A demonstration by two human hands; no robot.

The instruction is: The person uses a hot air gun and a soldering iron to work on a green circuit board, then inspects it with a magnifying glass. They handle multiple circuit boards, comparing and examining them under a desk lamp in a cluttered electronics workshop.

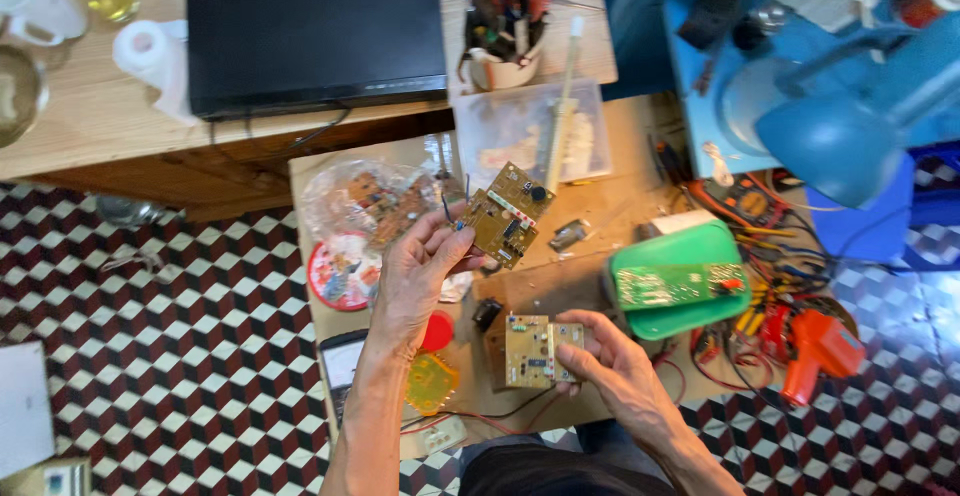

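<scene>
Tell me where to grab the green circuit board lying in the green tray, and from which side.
Grip the green circuit board by its two long edges, coming straight down from above. It lies flat, component side up, in the green tray, whose raised rim probably blocks a sideways reach. Both hands hold other boards.

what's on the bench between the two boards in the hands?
Head view: between the upper circuit board in the left hand and the lower circuit board in the right hand lies bare cardboard-brown bench, plus a small black part.

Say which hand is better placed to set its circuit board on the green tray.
Probably right. The right hand holds the small board just below-left of the green tray; the left hand sits farther away.
</scene>
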